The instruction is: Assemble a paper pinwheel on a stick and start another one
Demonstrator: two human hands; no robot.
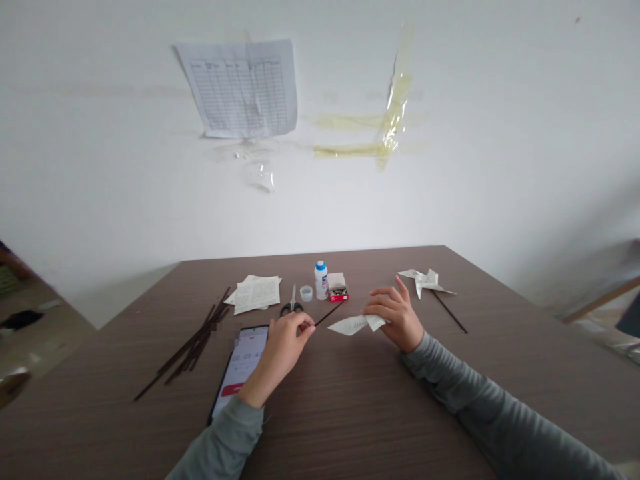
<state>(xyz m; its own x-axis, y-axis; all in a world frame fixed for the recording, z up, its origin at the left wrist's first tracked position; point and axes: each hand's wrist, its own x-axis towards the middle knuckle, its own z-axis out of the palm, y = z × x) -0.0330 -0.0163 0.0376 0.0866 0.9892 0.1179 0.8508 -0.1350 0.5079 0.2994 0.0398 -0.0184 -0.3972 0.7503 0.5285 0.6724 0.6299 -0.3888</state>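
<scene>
Head view: my left hand [281,347] is pinching a thin dark stick [329,315] at its near end. My right hand [395,317] is pinching folded white paper [356,325] on the brown table [350,413], just beside the stick's tip.

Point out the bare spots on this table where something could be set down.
The near part of the table, between the two sleeves, is bare. So is the far right corner beyond the finished pinwheel. The far middle is crowded: papers, scissors, glue bottle, pin box. Sticks and phone fill the left.
</scene>
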